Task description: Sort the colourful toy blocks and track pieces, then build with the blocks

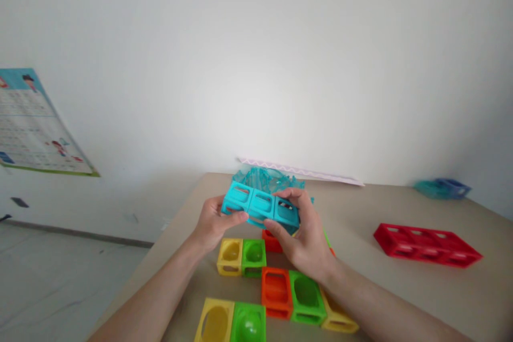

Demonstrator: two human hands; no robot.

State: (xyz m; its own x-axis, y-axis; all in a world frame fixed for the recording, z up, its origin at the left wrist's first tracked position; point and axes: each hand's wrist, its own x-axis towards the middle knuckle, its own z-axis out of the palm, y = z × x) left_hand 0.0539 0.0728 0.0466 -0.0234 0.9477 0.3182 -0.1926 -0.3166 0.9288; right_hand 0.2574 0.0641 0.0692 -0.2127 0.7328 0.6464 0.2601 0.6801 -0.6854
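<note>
Both hands hold a light blue row of three joined hollow toy blocks [262, 204], raised above the table and tilted down to the right. My left hand [216, 223] grips its left end, thumb along the front lower edge. My right hand [302, 232] is closed around the right end, fingers over the top and thumb in front. Below the hands lie a yellow block [231, 256] joined to a green block [254, 257], and a row of orange [276, 292], green [306, 296] and yellow [339, 318] blocks, partly hidden by my right forearm.
Nearest me are another yellow block [216, 321] and green block [249, 323]. A red three-block row [427, 246] lies at right on the table [352, 219]. Crumpled teal plastic [266, 177] and a pale patterned strip [304, 171] sit by the wall. A dark blue block [453, 188] is far right.
</note>
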